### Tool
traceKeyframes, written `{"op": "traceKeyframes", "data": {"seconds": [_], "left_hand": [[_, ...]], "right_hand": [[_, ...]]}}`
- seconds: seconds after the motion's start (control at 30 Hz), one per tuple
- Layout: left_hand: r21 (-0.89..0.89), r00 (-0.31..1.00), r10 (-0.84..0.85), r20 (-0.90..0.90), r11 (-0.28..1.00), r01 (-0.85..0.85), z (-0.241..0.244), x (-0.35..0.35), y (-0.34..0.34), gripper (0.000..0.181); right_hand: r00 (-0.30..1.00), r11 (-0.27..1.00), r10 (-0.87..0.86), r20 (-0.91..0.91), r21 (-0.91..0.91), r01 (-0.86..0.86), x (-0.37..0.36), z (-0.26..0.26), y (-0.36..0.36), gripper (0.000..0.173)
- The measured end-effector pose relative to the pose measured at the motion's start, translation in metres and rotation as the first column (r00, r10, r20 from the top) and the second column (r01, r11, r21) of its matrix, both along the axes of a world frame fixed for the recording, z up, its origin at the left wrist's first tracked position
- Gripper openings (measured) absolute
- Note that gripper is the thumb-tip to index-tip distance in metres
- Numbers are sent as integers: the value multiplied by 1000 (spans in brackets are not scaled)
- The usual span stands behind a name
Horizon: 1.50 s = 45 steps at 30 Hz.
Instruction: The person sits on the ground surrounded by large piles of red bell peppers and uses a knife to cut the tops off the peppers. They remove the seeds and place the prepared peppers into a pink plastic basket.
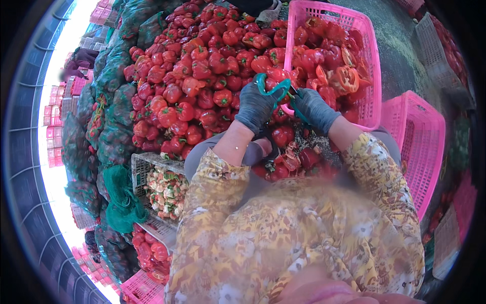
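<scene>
Both of my hands wear dark grey gloves and meet over the near left edge of a pink plastic crate (pixel 374 91). My left hand (pixel 256 102) is closed around a red bell pepper (pixel 271 84), and the green cuff of the glove or a green band shows across its fingers. My right hand (pixel 313 108) grips a small knife (pixel 292 89), its blade towards the pepper; the fingers hide most of its handle. Cut red peppers (pixel 347 79) fill the crate. A large heap of whole red bell peppers (pixel 201 68) lies to the left.
A grey crate (pixel 157 159) of pepper cores (pixel 165 193) stands at my left, beside a green mesh sack (pixel 123 201). Filled green net sacks (pixel 117 133) line the left. Another pink crate (pixel 431 152) stands at my right. Peppers and scraps (pixel 292 155) lie between my legs.
</scene>
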<state>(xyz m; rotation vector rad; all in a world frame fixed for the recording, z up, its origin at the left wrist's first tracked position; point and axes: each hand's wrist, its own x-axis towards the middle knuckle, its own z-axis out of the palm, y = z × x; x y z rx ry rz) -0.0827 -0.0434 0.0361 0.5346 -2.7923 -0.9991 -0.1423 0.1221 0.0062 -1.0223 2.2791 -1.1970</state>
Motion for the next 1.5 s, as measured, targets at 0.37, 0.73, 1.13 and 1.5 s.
{"op": "traceKeyframes", "data": {"seconds": [0.37, 0.73, 1.13, 1.5], "left_hand": [[703, 959, -152, -239, 655, 279, -7, -30, 11, 44], [908, 950, -162, 265, 375, -189, 6, -18, 38, 58], [946, 957, -145, 250, 248, -209, -30, -3, 47, 39], [801, 906, -310, 287, 596, -49, -15, 1, 30, 33]], "right_hand": [[143, 812, 240, 960, -279, 513, -26, 1, 15, 44], [906, 821, -419, -57, -450, 351, -11, -3, 7, 36], [947, 895, -318, 41, -318, 314, -21, -3, 11, 19], [773, 778, -356, 525, -292, 557, -61, -14, 19, 7]]}}
